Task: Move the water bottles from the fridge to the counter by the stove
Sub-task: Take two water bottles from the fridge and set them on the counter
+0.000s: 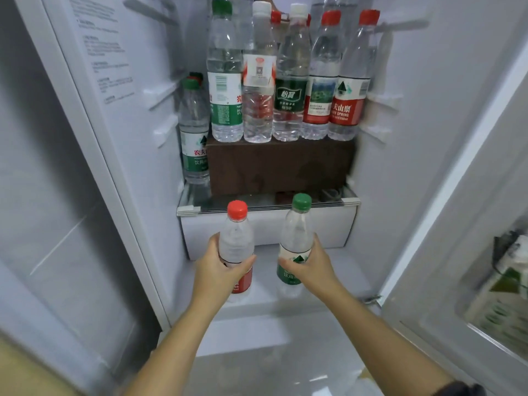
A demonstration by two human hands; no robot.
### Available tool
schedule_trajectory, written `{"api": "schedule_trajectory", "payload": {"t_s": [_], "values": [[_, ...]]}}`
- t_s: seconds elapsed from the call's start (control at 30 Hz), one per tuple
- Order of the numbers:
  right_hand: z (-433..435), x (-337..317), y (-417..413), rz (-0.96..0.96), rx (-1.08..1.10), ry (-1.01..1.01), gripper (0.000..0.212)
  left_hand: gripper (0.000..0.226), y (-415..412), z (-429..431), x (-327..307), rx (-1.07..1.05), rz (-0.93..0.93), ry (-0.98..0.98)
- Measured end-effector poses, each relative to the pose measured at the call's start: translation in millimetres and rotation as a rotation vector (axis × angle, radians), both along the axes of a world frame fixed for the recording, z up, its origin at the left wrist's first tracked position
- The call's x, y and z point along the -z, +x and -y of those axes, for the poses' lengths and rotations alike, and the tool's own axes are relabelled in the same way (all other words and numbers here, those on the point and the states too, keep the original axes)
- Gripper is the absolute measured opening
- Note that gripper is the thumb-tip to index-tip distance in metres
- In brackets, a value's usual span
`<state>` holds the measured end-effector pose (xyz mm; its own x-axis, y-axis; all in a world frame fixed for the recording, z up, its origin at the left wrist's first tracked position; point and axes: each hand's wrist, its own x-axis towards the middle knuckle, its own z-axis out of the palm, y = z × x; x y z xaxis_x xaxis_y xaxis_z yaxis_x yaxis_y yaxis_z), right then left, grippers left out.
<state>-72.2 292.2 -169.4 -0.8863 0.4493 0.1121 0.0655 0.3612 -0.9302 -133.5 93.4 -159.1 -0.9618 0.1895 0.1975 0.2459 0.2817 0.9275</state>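
Note:
I am facing the open fridge. My left hand grips a red-capped water bottle with a red label, upright, in front of the lower compartment. My right hand grips a green-capped water bottle with a green label, also upright, beside the first. Several more water bottles with red, green and white caps stand in a row on a brown box inside the fridge. Another green-capped bottle stands to the left of the box.
A glass shelf edge runs just behind the two held bottles, with a white drawer front under it. The left fridge door and right fridge door stand open on either side. A door bin holds a carton.

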Motion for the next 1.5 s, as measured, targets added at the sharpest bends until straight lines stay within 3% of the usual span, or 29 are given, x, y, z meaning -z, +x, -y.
{"api": "schedule_trajectory", "payload": {"t_s": [0.63, 0.83, 1.07, 1.5], "values": [[-5, 46, -4, -0.008, -0.084, -0.111, 0.057, 0.062, 11, -14, 42, -0.108, 0.161, 0.140], [-8, 33, 9, -0.077, -0.033, -0.130, 0.047, 0.045, 41, -22, 29, -0.149, 0.104, 0.160], [-13, 17, 48, -0.122, 0.058, -0.161, 0.051, 0.044, 61, -34, 12, -0.003, 0.060, 0.199], [12, 29, 148, -0.069, 0.479, -0.170, 0.053, 0.043, 82, -49, 25, 0.450, 0.220, 0.106]]}}
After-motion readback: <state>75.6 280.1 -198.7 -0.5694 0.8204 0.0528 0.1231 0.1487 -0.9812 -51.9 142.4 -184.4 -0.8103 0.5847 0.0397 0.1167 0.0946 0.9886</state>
